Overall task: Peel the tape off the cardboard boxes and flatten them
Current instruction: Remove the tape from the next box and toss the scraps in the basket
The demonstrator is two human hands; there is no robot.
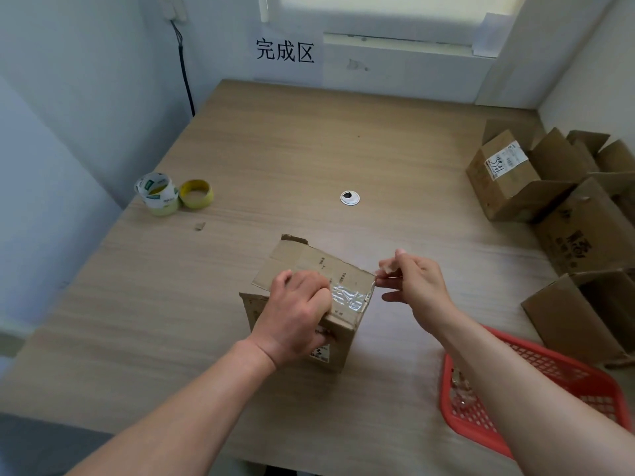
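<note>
Left hand (295, 304) is curled over the top of the cardboard box (343, 334), with the fingers wrapped down over its near edge. The box is gripped and pinned to the tabletop (309, 149). Right hand (415, 283) is closed in a pinch. A loose end of the clear tape (350, 298) is held between thumb and forefinger just off the box's top right corner, and the other fingers are loosely bent below.

The box is placed centre-near on the light wood-grain tabletop. A white round cable port (349, 197) is set into the surface beyond it. Tape rolls (156, 192) are parked near the left edge, with a small cardboard scrap (200, 226) just in front. Open boxes (505, 180) are piled along the right edge. A red basket (549, 365) is partly covered by the right forearm, and crumpled clear scraps are seen inside. Walls are pale. A sign (285, 51) with printed characters is fixed to the far wall beside a window. A black cable (185, 73) is run down the left corner.

Box is brown and worn, with the top flaps closed and the far-left corner torn. The tape strip is wrinkled and shiny across the top near the right edge. A label is partly seen on the near side.
</note>
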